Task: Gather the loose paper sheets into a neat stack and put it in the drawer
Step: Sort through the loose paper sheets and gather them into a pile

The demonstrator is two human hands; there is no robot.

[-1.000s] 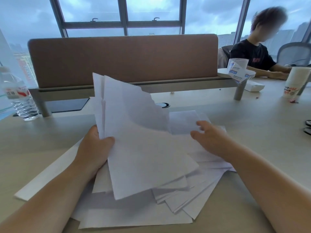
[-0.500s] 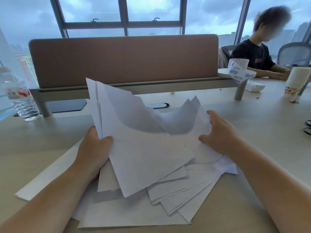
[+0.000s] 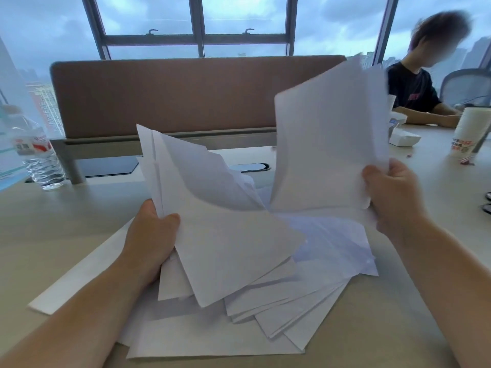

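High-rise office: shared desk (image 3: 79,224), divider panel (image 3: 186,96), mesh chair (image 3: 467,86).

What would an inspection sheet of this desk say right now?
Surface: pale desk, partly bare.
Job's things: loose sheets fanned untidily; no drawer seen.
Clutter: water bottle, paper cup, small white box.
Grips: left hand holds a raised bundle; right hand holds lifted sheets.
Cables: nothing seen.
Surroundings: brown divider, windows, seated person.
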